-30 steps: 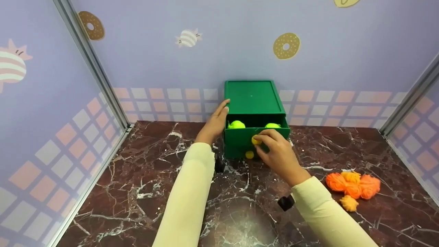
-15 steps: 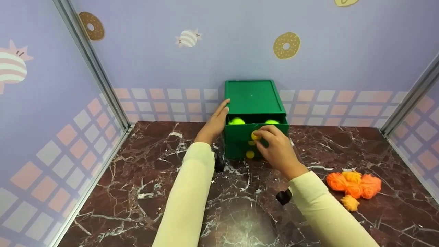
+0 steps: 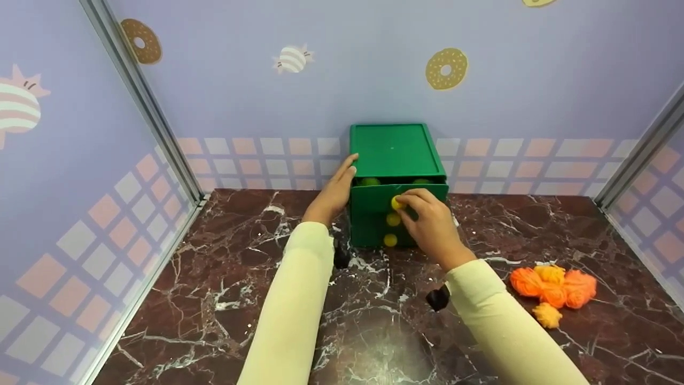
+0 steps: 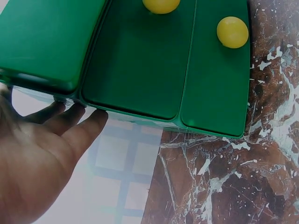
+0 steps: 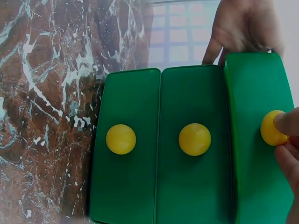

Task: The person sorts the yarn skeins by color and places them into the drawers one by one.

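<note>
A green box of three stacked drawers [image 3: 393,149] stands against the back wall, each drawer with a round yellow knob. Its top drawer [image 5: 257,88] juts out slightly, and through the narrow gap two green balls [image 3: 368,182] show dimly. My right hand [image 3: 435,227] pinches the top drawer's yellow knob [image 5: 271,128] between thumb and fingers. The middle knob [image 5: 195,139] and bottom knob [image 5: 121,139] are untouched. With fingers extended, my left hand [image 3: 332,198] rests on the box's left side; its fingertips [image 4: 96,119] touch the side in the left wrist view.
On the marbled tabletop [image 3: 214,321], orange and yellow yarn balls [image 3: 553,291] lie clustered at the right. A patterned wall [image 3: 256,107] rises behind the box, with side panels framed by metal posts [image 3: 155,107] at left and right.
The top drawer has slid back into the box, pushed by my right hand on its knob. The green balls inside have become mostly hidden. My left hand has stayed in place.
</note>
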Demonstrator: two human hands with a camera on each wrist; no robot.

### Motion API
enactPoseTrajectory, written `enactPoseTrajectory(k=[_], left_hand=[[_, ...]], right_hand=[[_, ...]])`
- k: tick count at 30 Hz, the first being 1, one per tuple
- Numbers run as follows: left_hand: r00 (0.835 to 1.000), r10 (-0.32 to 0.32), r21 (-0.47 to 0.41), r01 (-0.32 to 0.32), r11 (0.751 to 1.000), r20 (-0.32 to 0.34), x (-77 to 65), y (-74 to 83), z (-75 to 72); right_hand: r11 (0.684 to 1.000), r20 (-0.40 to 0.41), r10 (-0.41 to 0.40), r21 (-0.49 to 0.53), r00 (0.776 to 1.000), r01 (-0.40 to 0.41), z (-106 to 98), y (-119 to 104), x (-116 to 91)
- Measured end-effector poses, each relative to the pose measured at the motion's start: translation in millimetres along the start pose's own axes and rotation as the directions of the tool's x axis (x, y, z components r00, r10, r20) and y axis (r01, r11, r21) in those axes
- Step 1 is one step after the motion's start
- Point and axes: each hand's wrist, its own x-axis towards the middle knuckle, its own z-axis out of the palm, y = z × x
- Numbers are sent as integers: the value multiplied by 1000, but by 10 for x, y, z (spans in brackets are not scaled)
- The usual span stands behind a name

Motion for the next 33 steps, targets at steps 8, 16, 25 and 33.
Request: enactPoseTrajectory(k=[8,16,25,33], left_hand=[[1000,21,-41,-21,999,16,-71,35,10],[998,48,-30,-49,998,-36,127,-161,36],[997,52,-2,-52,999,-55,125,-158,49],[999,29,-23,-30,999,-27,112,-155,34]], right_hand=[[1000,-2,26,5,1000,-26,41,27,53],[1000,-24,20,8,1000,-19,72,47,101],[999,-17,51,17,999,-50,100,73,129],[998,-16,62,10,998,-62,127,86,159]])
